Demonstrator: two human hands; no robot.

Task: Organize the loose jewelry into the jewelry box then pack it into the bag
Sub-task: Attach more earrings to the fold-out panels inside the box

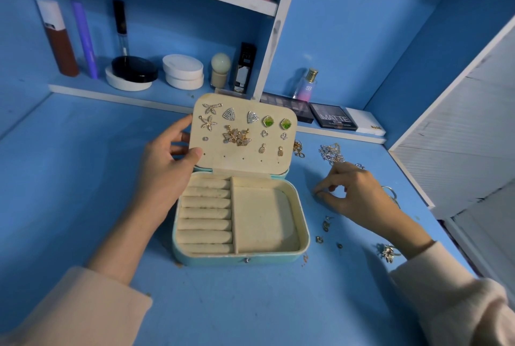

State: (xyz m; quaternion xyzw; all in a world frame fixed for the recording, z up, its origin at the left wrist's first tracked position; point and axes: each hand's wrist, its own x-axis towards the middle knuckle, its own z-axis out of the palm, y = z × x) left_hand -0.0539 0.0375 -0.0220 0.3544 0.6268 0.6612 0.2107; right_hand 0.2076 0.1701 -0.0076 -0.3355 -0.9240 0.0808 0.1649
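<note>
Jewelry box point(242, 258) sits open mid-surface point(83, 178), lid point(242, 156) upright and studded with earrings point(267, 121). Left hand point(164, 167) has its grip pinching the lid's left edge, thumb in front. Right hand point(356, 192) is down just right of the box among loose chains and rings point(331, 152), fingertips bunched, can't tell if that grip holds anything.

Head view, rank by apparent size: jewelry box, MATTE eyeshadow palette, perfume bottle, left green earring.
1. jewelry box, though it is also nearest the camera
2. MATTE eyeshadow palette
3. perfume bottle
4. left green earring
</note>
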